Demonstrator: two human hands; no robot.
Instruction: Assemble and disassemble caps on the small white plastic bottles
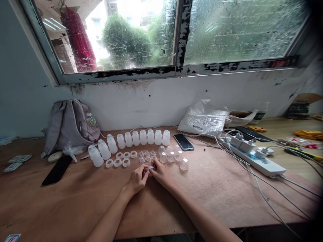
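My left hand [138, 178] and my right hand [160, 172] meet above the table, fingers pinched round a small whitish screw ring [150, 168]. Whether a teat sits in it, I cannot make out, as fingers cover part. Just beyond my hands stand several clear teats [147, 153] in two short rows. To their left lie several white screw rings [117, 162], flat on the table. Right of my right hand are several clear domed caps [183, 165]. A curved row of frosted baby bottles [135, 138] without tops stands upright behind all these.
On the brown table [88, 208], a grey backpack [68, 124] and black phone [57, 170] stand left. Another phone [184, 142] lies behind the caps, near a silvery bag [203, 119]. A white power strip [254, 159] with trailing cables occupies the right.
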